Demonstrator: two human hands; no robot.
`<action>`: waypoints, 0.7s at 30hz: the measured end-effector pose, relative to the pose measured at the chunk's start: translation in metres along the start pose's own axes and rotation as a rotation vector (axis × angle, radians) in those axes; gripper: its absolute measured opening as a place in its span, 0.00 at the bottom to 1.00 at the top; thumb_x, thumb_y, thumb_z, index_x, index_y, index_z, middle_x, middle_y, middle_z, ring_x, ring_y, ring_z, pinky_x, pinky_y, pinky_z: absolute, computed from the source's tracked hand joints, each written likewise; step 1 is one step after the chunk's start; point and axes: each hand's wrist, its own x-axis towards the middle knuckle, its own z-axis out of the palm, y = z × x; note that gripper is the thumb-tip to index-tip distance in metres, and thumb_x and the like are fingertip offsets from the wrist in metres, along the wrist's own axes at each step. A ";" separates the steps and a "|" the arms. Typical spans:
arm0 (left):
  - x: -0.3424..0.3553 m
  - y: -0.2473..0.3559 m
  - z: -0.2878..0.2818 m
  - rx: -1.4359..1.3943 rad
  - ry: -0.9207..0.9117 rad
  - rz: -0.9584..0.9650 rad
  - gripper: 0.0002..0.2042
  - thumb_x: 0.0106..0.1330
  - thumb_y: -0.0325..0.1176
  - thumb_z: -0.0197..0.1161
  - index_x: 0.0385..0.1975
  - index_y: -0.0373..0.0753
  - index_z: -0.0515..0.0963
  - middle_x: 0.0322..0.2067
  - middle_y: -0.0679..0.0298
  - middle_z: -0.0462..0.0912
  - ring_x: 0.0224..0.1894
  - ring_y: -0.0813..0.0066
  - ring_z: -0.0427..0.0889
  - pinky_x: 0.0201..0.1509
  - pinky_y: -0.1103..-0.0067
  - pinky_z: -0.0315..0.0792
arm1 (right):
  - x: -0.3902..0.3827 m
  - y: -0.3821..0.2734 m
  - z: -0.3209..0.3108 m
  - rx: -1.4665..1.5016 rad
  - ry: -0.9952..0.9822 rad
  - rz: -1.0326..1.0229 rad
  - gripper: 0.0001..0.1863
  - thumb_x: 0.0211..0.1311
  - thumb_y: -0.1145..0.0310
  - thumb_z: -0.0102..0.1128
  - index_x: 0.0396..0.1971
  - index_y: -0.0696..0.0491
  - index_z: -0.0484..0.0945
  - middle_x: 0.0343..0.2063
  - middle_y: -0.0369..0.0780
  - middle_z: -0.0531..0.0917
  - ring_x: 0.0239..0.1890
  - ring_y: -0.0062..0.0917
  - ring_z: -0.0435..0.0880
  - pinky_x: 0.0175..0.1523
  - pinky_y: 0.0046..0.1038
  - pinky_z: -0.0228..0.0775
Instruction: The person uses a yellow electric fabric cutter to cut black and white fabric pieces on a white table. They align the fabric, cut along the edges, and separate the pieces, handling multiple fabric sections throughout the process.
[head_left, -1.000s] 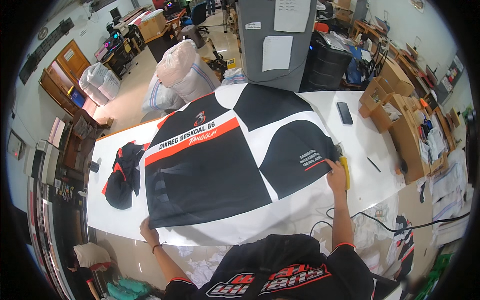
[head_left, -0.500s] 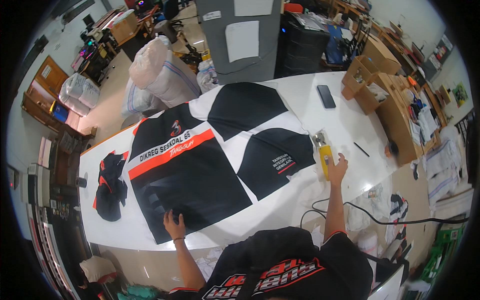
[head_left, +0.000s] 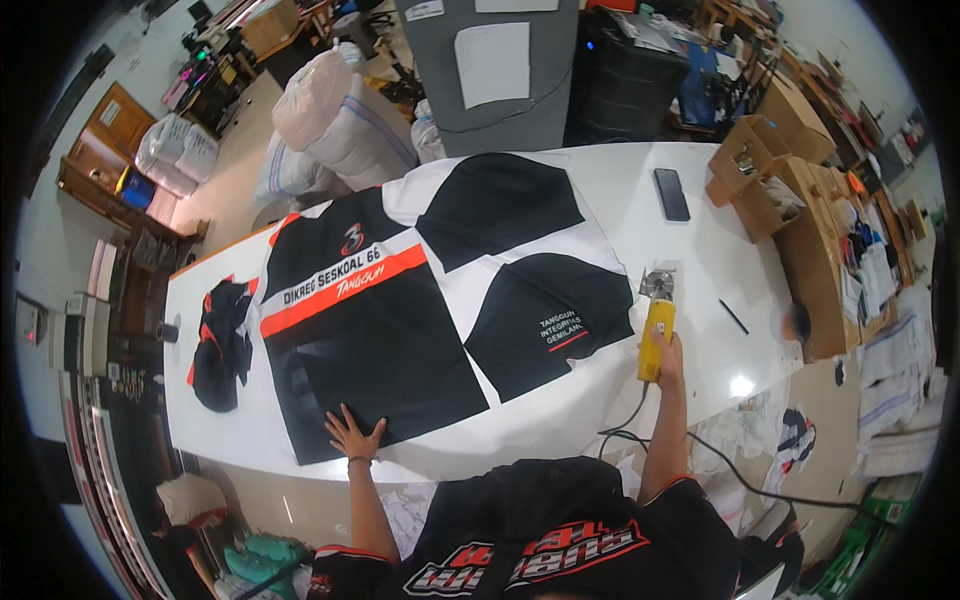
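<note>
A printed fabric sheet [head_left: 375, 350] with black, white and orange panels lies spread over the white table [head_left: 420, 455]. My left hand [head_left: 355, 438] rests flat on its lower black panel, fingers spread. Over at the sheet's right side, my right hand [head_left: 664, 362] is wrapped around the yellow body of an electric fabric cutter [head_left: 657, 312]. The cutter's metal head points away from me, near the edge of the black sleeve-shaped panel [head_left: 550, 320]. A dark cord runs from its rear end.
A small heap of black and orange fabric pieces [head_left: 222, 345] lies at the table's left. Toward the right are a phone [head_left: 672, 194], a black pen [head_left: 734, 316] and cardboard boxes [head_left: 808, 235]. Stuffed sacks [head_left: 365, 130] and a grey cabinet [head_left: 490, 70] stand beyond the table.
My right hand has closed around the cutter, which now sits more upright with its cord trailing toward me. My left hand has spread flat on the fabric. The view has shifted slightly.
</note>
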 end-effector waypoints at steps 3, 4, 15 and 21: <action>-0.004 -0.004 0.000 0.011 -0.041 -0.016 0.64 0.47 0.76 0.67 0.79 0.59 0.36 0.78 0.50 0.25 0.79 0.42 0.26 0.74 0.37 0.34 | -0.024 0.001 0.040 0.171 -0.174 -0.131 0.25 0.64 0.65 0.69 0.51 0.58 0.64 0.40 0.46 0.82 0.41 0.30 0.87 0.43 0.30 0.83; -0.005 -0.006 -0.001 0.017 -0.052 -0.016 0.64 0.47 0.76 0.67 0.79 0.59 0.35 0.78 0.49 0.24 0.79 0.41 0.25 0.74 0.37 0.33 | -0.029 0.003 0.050 0.190 -0.221 -0.181 0.25 0.63 0.66 0.69 0.51 0.58 0.64 0.41 0.46 0.81 0.42 0.30 0.87 0.43 0.30 0.83; -0.052 -0.019 -0.008 0.062 -0.129 0.005 0.65 0.49 0.83 0.56 0.79 0.49 0.33 0.77 0.42 0.24 0.78 0.33 0.25 0.74 0.39 0.28 | -0.050 0.009 0.059 -0.654 -0.185 -0.473 0.29 0.54 0.66 0.74 0.47 0.57 0.64 0.38 0.54 0.82 0.44 0.47 0.85 0.47 0.40 0.75; -0.106 -0.010 -0.014 0.081 -0.281 -0.002 0.68 0.48 0.84 0.55 0.78 0.39 0.33 0.75 0.33 0.26 0.76 0.26 0.26 0.73 0.38 0.28 | -0.087 0.015 0.022 -0.898 0.007 -0.487 0.30 0.52 0.65 0.75 0.49 0.57 0.65 0.38 0.54 0.85 0.43 0.49 0.86 0.48 0.43 0.76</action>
